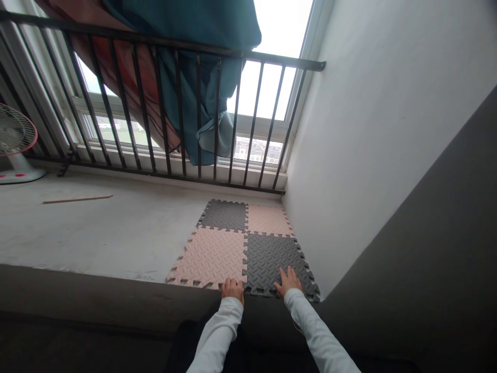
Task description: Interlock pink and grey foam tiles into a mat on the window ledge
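Note:
Foam puzzle mat tiles lie in a two-by-two checker on the window ledge. At the front left is a pink tile (pixel 213 255), at the front right a dark grey tile (pixel 267 259). Behind them sit another grey tile (pixel 225 215) and another pink tile (pixel 267 218). My left hand (pixel 233 290) rests at the front edge of the near pink tile, its fingers close together over the edge; whether they grip it is hidden. With fingers spread, my right hand (pixel 289 282) lies flat on the near grey tile.
A black metal railing (pixel 198 116) runs along the window, with teal and pink curtains (pixel 205 31) hanging behind it. A white wall (pixel 357 129) rises at the right. A thin wooden stick (pixel 77 199) and a fan (pixel 17 137) are on the ledge (pixel 116 238) at the left.

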A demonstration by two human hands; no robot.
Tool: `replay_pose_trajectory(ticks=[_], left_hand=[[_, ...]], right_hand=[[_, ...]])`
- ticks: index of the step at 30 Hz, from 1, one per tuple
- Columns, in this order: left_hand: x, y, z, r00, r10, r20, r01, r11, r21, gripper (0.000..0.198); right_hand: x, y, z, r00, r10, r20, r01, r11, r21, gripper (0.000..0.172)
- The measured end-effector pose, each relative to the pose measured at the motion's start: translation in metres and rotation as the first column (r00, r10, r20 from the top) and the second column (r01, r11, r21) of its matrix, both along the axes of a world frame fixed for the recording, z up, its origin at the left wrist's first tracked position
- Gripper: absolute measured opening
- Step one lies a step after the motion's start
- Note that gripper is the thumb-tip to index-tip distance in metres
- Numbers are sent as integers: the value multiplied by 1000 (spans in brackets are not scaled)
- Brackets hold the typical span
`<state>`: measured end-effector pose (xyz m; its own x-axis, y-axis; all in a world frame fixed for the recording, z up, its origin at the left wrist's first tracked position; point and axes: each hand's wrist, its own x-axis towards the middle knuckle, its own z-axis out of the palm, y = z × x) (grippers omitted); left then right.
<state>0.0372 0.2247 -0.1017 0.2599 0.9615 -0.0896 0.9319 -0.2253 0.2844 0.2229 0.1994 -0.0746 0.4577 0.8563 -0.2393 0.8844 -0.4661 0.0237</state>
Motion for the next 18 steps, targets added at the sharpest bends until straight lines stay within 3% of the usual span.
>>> replay_pose_trajectory(ticks=[7,11,18], left_hand=[[-5,-9,4,999,-50,4,50,995,-87,32],[-7,-8,3,998,-60,-22,56,991,-125,37],[-4,-8,-2,999,-37,-33,34,995,-97,35]], right_hand=[[12,14,5,988,-123,-91,109,983,-151,73],[26,17,7,980,-161,-118,140,976,-169,82],[38,27,-12,971,-206,-125,175,960,-218,103]])
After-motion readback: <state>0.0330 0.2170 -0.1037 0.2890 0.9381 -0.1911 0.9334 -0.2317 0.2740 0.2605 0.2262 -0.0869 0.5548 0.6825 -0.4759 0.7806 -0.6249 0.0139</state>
